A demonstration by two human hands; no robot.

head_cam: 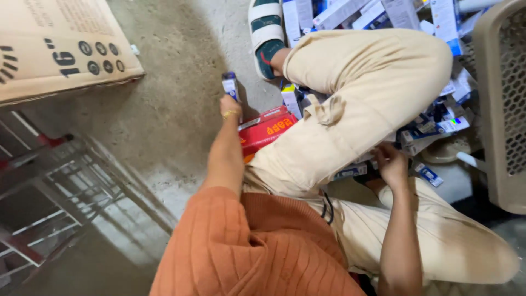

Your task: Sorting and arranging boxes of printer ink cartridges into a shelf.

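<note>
The person is sitting on the grey floor point(175, 104) with bent legs in cream trousers point(350, 109). The left hand point(230, 104) is reaching out and pinching a small blue and white box point(230, 85), holding it up just above the floor, near a red box point(266, 130) that is lying beside the knee. The right hand point(392, 164) is reaching down by the other leg, its fingers curled on a pile of small blue and white boxes point(433, 129); I cannot tell if it is gripping one. A big brown carton point(55, 44) is sitting at the far left. A beige plastic chair point(501, 104) is standing at the right.
</note>
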